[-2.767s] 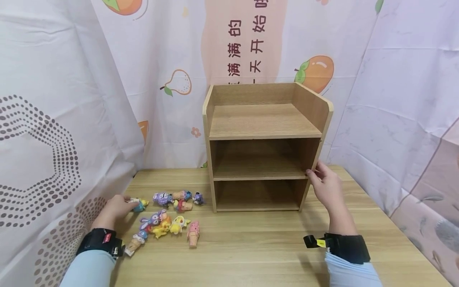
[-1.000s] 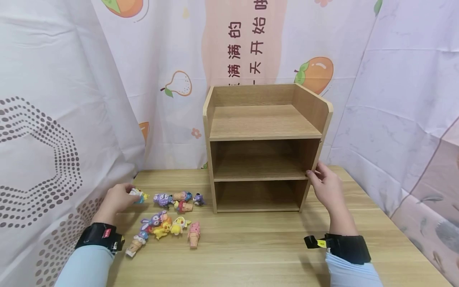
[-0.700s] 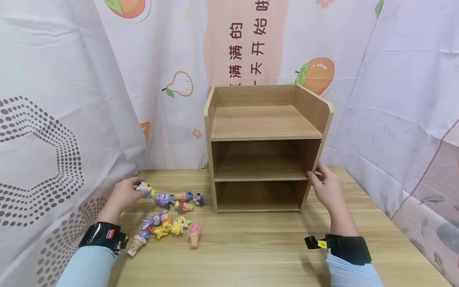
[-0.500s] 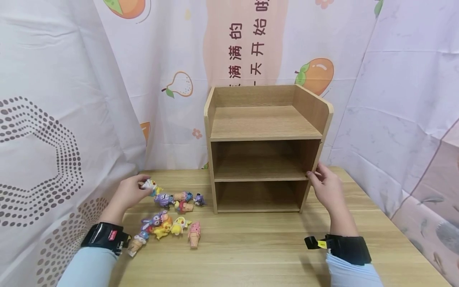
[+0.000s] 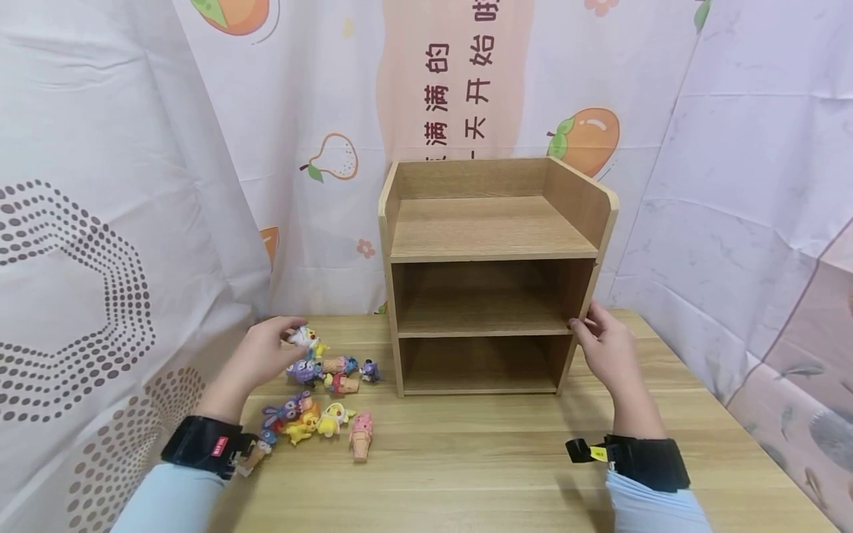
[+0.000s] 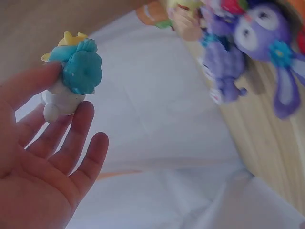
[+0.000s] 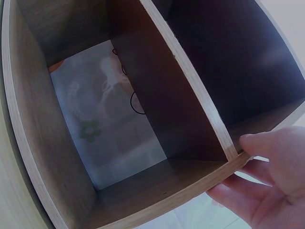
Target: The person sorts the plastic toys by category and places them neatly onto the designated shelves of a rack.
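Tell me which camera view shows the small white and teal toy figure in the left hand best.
The left wrist view: the small white and teal toy figure fills the frame close up, pinched at the fingers of the left hand. The head view shows it tiny and distant. The right wrist view shows none of it.

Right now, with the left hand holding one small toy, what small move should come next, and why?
Probably carry the small toy rightward to the wooden shelf. The left hand pinches it above the table, and the right hand steadies the shelf's side panel, whose compartments look empty.
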A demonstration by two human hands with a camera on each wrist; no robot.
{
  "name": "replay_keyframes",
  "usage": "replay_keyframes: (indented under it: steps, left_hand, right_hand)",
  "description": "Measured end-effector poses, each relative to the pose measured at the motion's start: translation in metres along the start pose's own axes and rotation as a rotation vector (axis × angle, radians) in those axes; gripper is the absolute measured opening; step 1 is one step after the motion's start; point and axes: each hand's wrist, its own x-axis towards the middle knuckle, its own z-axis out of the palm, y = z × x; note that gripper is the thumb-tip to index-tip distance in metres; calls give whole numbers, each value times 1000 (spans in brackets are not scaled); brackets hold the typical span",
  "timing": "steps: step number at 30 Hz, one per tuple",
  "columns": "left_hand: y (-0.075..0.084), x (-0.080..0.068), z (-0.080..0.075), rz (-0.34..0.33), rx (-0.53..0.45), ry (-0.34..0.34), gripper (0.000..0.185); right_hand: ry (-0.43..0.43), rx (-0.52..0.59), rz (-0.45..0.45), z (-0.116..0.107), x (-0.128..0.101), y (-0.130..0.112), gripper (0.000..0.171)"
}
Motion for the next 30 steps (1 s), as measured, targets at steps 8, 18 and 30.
replay_keyframes:
  steps: [8, 18, 30]
  left_hand:
    - [29, -2, 3, 95, -10, 5, 47]
    - [57, -6, 8, 200, -18, -4, 49]
    - [89, -9, 24, 317, -29, -64, 50]
  right_hand:
    - [-6, -2, 8, -2, -1, -1, 49]
    - [-2, -11, 0, -2, -2, -3, 50]
    - [-5, 1, -3, -1, -1, -1, 51]
